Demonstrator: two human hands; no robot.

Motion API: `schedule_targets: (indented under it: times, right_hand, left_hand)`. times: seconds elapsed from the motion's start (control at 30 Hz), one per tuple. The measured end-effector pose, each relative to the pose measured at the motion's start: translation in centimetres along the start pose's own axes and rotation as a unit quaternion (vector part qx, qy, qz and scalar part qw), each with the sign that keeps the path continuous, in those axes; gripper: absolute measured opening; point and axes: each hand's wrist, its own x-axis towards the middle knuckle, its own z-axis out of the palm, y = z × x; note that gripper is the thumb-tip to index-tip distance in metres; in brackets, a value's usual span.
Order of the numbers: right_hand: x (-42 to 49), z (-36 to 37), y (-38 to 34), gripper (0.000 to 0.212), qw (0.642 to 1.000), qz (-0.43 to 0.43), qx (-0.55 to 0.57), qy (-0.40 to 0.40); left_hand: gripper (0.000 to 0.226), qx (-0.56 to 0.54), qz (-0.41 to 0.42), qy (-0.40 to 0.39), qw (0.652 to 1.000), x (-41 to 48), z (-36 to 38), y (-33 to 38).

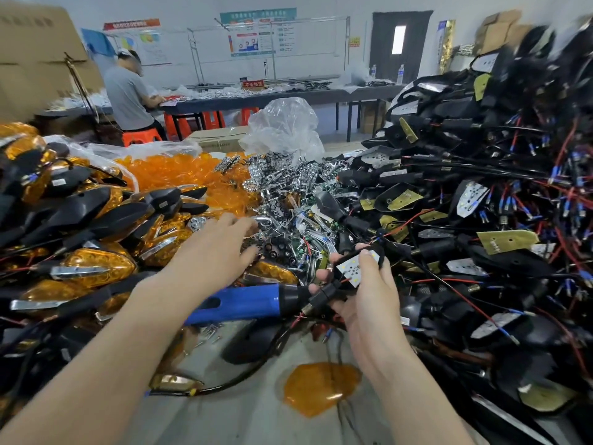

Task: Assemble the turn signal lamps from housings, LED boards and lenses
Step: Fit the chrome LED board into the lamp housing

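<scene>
Two hands are at work. A black housing (325, 294), with a white LED board (354, 268) seated face up in it, is gripped by the right hand (369, 303), the thumb pressed on the board's far edge. Left of the housing and slightly beyond it, the left hand (221, 248) is stretched out with fingers spread and nothing held, its tips at the edge of a chrome reflector heap (288, 200). A loose amber lens (321, 393) is left lying flat on the near side of the housing, nearer the right hand. A blue screwdriver (244, 303) is laid just left of the housing.
</scene>
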Motion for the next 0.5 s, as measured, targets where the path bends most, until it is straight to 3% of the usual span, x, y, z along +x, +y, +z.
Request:
schedule_targets:
  times: [0.07, 0.13, 0.27, 0.33, 0.37, 0.4, 0.47, 0.5]
  right_hand:
    - [-0.1, 0.0, -0.1, 0.016, 1.0, 0.007, 0.011, -0.002]
    - [-0.1, 0.0, -0.2, 0.016, 1.0, 0.011, 0.015, -0.003]
    - [-0.2, 0.0, -0.1, 0.016, 1.0, 0.017, 0.021, -0.002]
    - [-0.1, 0.1, -0.1, 0.016, 0.999, 0.02, 0.025, -0.004]
    - [-0.1, 0.1, 0.0, 0.016, 0.999, 0.021, 0.029, -0.005]
    - [-0.1, 0.1, -0.1, 0.016, 0.999, 0.02, 0.031, -0.007]
    - [-0.1, 0.1, -0.1, 0.017, 0.999, 0.013, 0.031, -0.018]
    - [-0.2, 0.1, -0.1, 0.017, 0.999, 0.007, 0.03, -0.023]
  left_hand:
    - [0.048, 0.053, 0.016, -0.064, 0.996, 1.0, 0.7, -0.3]
    - [0.042, 0.057, 0.032, -0.048, 0.997, 1.0, 1.4, -0.5]
    - [0.028, -0.048, -0.009, 0.076, 0.996, 0.2, 1.4, -1.0]
    - [0.023, -0.176, -0.078, 0.154, 0.969, -0.9, 0.8, -1.0]
    - [0.021, -0.281, -0.125, 0.181, 0.934, -1.7, 0.5, -0.9]
    - [0.017, -0.418, -0.167, 0.195, 0.871, -2.6, 0.4, -0.7]
    - [0.016, -0.677, -0.219, 0.164, 0.684, -4.3, 0.1, 0.3]
    - [0.019, -0.749, -0.223, 0.14, 0.608, -5.0, 0.0, 0.8]
